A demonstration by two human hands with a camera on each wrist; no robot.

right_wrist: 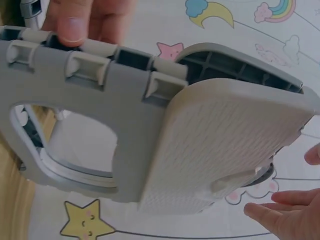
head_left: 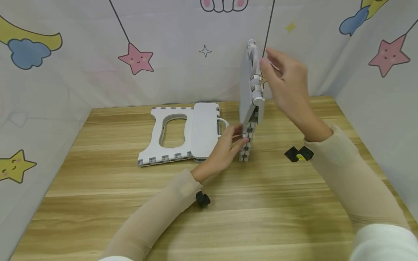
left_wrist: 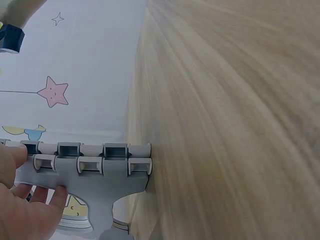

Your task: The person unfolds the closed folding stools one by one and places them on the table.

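Note:
A grey-white folding step stool [head_left: 247,94] stands on edge on the table, mostly folded, its hinged side facing me. In the right wrist view its textured top panel [right_wrist: 230,140] is tilted slightly away from a second panel. My left hand [head_left: 225,146] grips the stool's lower hinged edge, with the thumb on the hinge knuckles and the fingers behind, as the left wrist view shows [left_wrist: 30,205]. My right hand [head_left: 289,81] hovers beside the upper part, fingers loosely bent. In the right wrist view a gap separates that hand [right_wrist: 295,217] from the panel.
A second white folding stool [head_left: 205,130] lies folded flat on the wooden table [head_left: 130,206], left of the upright one, its handle loop toward my left hand. Behind the table hangs a white cloth [head_left: 183,36] printed with stars and clouds.

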